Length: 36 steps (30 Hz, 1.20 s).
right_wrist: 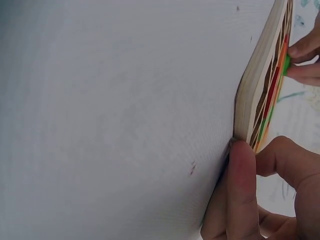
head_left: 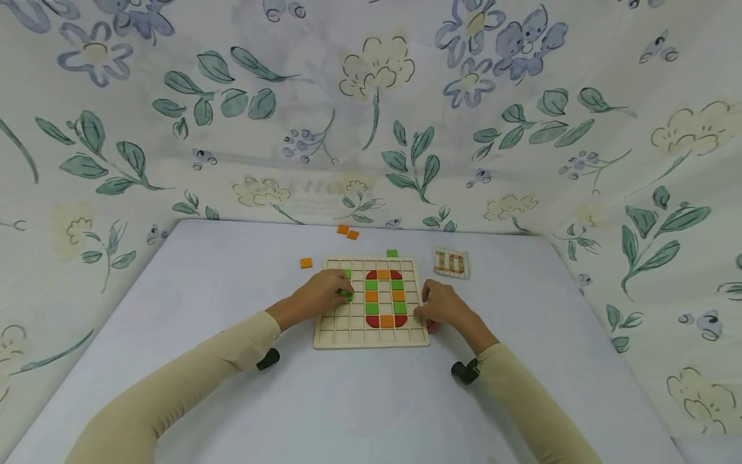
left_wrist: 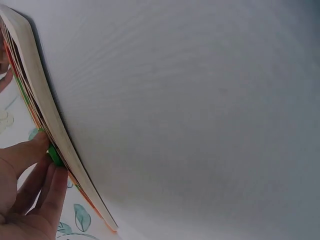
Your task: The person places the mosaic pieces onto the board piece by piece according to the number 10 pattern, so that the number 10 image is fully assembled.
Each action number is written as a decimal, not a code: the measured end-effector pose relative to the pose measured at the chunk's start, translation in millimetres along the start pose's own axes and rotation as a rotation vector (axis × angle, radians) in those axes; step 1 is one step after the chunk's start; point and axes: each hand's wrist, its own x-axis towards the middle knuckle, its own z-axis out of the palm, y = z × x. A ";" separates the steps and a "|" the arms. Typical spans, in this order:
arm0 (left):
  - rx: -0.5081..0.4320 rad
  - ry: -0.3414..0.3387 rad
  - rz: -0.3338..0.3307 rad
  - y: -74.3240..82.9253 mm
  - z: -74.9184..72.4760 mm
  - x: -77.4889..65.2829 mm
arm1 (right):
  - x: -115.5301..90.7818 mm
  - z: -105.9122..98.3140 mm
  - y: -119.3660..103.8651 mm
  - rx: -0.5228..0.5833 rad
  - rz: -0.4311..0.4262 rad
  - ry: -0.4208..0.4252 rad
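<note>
A square wooden grid board (head_left: 342,327) lies on the table, with red, orange and green tiles forming a ring in its right half. My left hand (head_left: 321,291) is over the board's left side and pinches a green tile (left_wrist: 56,156) between thumb and fingers. Another green tile (head_left: 347,274) sits in a cell just beyond those fingers. At the board's right edge, my right hand (head_left: 445,303) grips the rim, thumb on top and a fingertip against the side. Partly hidden under the right hand is a red piece (head_left: 431,327).
A small pattern card (head_left: 451,263) lies right of the board. Beyond the board are a green tile (head_left: 392,253) and two orange tiles (head_left: 352,235); one orange tile (head_left: 306,263) lies to its left. A floral cloth (head_left: 324,129) hangs behind the white table (head_left: 371,406).
</note>
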 end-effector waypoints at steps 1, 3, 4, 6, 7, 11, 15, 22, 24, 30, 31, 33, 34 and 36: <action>-0.002 0.005 0.007 -0.3 0.4 -0.5 | 0.0 0.1 -0.2 0.002 0.002 0.001; -0.005 0.015 0.021 -0.9 1.0 -1.3 | -0.2 0.3 -0.6 0.001 0.005 0.002; -0.006 0.018 0.026 -1.0 1.3 -1.8 | -0.5 0.3 -0.8 -0.001 0.004 0.004; 0.003 0.025 0.040 -1.7 1.8 -2.8 | -0.6 0.4 -0.9 -0.002 0.004 0.006; 0.010 0.027 0.046 -1.8 1.9 -3.4 | -0.7 0.2 -0.7 -0.001 0.004 0.005; 0.058 0.043 0.082 -2.7 2.6 -5.7 | -1.0 0.1 -0.4 -0.007 -0.003 0.005; 0.102 0.051 0.107 -2.5 3.5 -7.7 | -1.4 0.0 -0.8 -0.019 -0.010 0.007; 0.122 0.054 0.051 -4.9 -3.5 -2.0 | -0.4 -0.2 0.5 -0.016 0.003 0.001; 0.115 0.060 -0.017 -11.3 -10.7 2.3 | -0.2 -0.3 0.2 -0.013 0.005 0.000; 0.124 0.029 -0.250 -46.0 -33.4 12.9 | 0.1 0.9 0.1 -0.008 -0.007 0.006; 0.125 0.019 -0.275 -51.5 -35.6 13.8 | -0.2 0.9 0.4 -0.004 -0.008 0.005; 0.113 -0.005 -0.312 -62.1 -38.1 15.0 | -0.6 1.0 1.1 0.003 -0.013 0.005; 0.105 -0.011 -0.322 -67.0 -38.0 15.6 | -0.9 0.9 0.9 0.005 -0.013 0.005; 0.078 -0.015 -0.329 -73.8 -38.2 16.5 | -0.8 0.4 1.1 0.007 -0.016 0.008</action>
